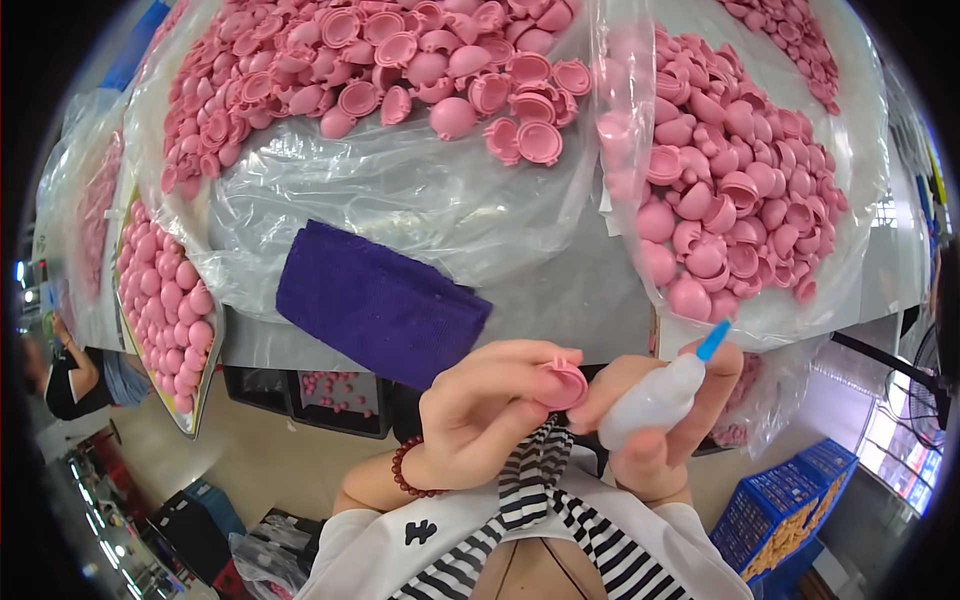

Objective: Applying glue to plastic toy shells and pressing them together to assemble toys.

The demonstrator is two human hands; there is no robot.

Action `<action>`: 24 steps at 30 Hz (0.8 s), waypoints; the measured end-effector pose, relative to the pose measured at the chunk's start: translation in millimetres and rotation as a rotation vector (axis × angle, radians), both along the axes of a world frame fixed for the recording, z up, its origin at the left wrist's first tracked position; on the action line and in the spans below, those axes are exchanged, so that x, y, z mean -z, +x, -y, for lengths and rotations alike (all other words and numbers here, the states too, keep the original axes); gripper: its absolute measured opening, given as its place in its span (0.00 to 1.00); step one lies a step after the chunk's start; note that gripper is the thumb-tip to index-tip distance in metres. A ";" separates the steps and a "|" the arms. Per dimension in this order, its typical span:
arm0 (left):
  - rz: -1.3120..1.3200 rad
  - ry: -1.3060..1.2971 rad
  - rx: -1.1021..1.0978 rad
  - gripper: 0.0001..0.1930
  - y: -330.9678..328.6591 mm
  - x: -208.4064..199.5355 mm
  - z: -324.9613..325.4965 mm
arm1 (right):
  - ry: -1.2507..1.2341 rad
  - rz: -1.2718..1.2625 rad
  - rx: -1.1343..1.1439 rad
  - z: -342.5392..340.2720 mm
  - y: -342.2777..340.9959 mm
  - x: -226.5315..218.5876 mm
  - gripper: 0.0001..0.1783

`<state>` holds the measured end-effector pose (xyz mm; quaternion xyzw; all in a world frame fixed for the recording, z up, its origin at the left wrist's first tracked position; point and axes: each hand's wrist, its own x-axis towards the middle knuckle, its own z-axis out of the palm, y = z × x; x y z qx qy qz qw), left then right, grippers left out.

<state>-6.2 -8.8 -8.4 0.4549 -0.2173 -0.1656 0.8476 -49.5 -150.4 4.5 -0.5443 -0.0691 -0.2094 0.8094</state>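
Between the thumb and fingers of my left hand [480,415] is a small pink plastic half shell [563,384], its hollow side partly showing. My right hand [660,450] grips a white squeeze bottle [652,402] with a blue nozzle tip [714,341] that points up and away to the right. The fingertips of my right hand come close to the shell; whether they touch it I cannot tell. Both hands are above the near edge of the table, in front of a folded purple cloth [380,300].
Clear plastic sheeting [400,200] covers the grey table [570,310]. Heaps of pink shells [380,60] lie at the back, more pink shells [740,180] at right, and pink pieces [165,300] at left. A black tray [340,400] sits below the edge; blue crates [770,510] stand lower right. Another person [85,375] is at far left.
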 end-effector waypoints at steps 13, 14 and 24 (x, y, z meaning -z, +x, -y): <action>-0.100 0.011 0.080 0.22 2.3 -2.8 -6.2 | -0.619 0.316 0.233 28.0 1.0 -17.9 0.35; -0.102 0.013 0.082 0.22 3.0 -2.5 -6.0 | -0.684 0.313 0.219 26.3 1.4 -20.0 0.35; -0.098 0.006 0.092 0.21 3.3 -3.7 -4.1 | -0.702 0.321 0.242 22.6 1.5 -22.2 0.35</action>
